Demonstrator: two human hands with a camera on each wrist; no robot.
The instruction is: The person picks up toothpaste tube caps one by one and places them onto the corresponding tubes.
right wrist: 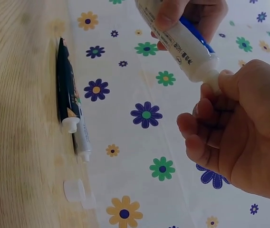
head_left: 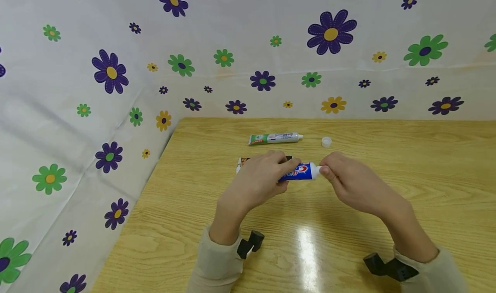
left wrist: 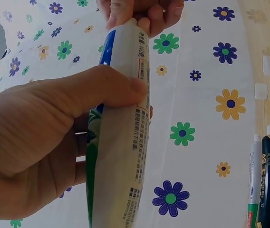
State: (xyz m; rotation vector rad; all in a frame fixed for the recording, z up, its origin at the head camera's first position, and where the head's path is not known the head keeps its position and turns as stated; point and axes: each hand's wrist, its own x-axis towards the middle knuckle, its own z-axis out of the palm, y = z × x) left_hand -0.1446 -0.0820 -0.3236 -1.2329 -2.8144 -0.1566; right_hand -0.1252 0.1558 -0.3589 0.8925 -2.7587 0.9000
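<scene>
My left hand (head_left: 260, 177) grips a blue and white toothpaste tube (head_left: 300, 171) around its body, thumb on the printed side in the left wrist view. The tube is held above the table, its narrow end pointing right. My right hand (head_left: 354, 183) pinches that white end (right wrist: 212, 80) between thumb and forefinger, the other fingers curled loosely below. The fingers cover most of the tip, so I cannot tell whether a cap is on it. Behind my left hand, a dark toothpaste tube (right wrist: 66, 85) lies mostly hidden in the head view.
A green and white toothpaste tube (head_left: 275, 138) lies farther back on the wooden table (head_left: 174, 224). To its right are white caps (head_left: 326, 142), two of them distinct in the left wrist view. A flower-patterned cloth (head_left: 248, 35) hangs along the back and left side.
</scene>
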